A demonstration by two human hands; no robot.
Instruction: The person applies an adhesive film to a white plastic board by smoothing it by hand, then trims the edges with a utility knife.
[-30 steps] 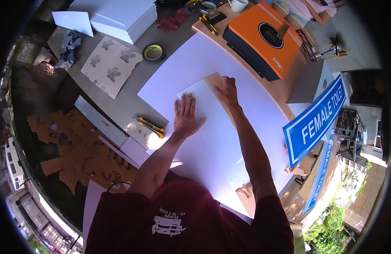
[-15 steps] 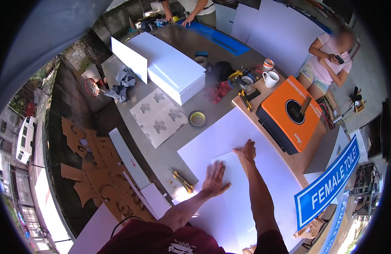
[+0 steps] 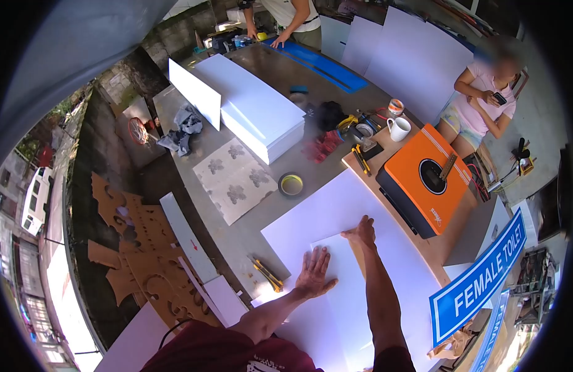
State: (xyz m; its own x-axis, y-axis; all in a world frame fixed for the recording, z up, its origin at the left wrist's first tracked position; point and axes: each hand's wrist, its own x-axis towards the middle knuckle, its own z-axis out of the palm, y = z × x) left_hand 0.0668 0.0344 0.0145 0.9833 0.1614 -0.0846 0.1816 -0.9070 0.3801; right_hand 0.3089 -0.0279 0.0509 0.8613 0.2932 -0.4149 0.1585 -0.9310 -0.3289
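Note:
A smaller white sheet [image 3: 336,279] lies over a large white sheet [image 3: 299,214] on the table. My left hand [image 3: 315,274] rests flat on the smaller sheet near its left edge, fingers stretched out and thumb apart. At that sheet's upper right corner is my right hand [image 3: 361,233], its fingers curled in and its thumb pointing left along the edge. The edge seems to be in its grip, though the fingertips are partly hidden. A tan strip shows beside my right forearm. Two yellow-and-black cutters [image 3: 266,274] lie left of my left hand.
Beyond the sheets are a tape roll [image 3: 291,184], a patterned board [image 3: 227,177] and a stack of white panels [image 3: 255,111]. An orange inverter [image 3: 426,180] and a mug [image 3: 399,129] stand right. Blue signs [image 3: 479,279] jut in. A co-worker's hands touch a blue strip [image 3: 314,62]; another person sits right.
The head view has shifted slightly, so most of the table appears lower in the picture. Both my hands keep about the same places on the sheet.

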